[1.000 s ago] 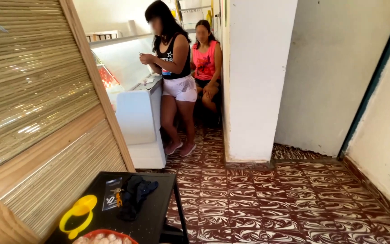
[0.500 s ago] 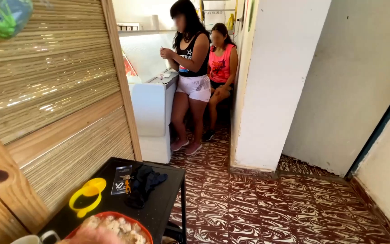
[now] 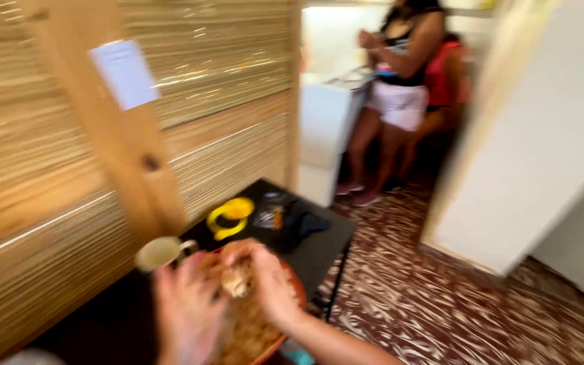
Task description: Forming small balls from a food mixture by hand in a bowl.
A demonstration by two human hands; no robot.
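Observation:
The picture is blurred by motion. Both my hands are over a red bowl [image 3: 297, 297] of light brown crumbly food on a black table [image 3: 319, 247]. My right hand [image 3: 268, 280] is closed around a lump of the food [image 3: 238, 282] above the bowl. Just left of the lump, my left hand [image 3: 187, 311] hovers with its fingers spread. A pale mug [image 3: 160, 252] stands just behind my left hand.
A yellow ring-shaped plastic thing [image 3: 231, 216], a small packet [image 3: 270, 216] and a dark cloth [image 3: 302, 226] lie on the table's far end. A reed screen [image 3: 224, 81] with a wooden post runs along the left. Two people [image 3: 400, 88] are at a white counter beyond; patterned floor to the right.
The view has dropped and swung left, closer to the table. My hands have come into view over the bowl, and my right hand now holds a lump of food.

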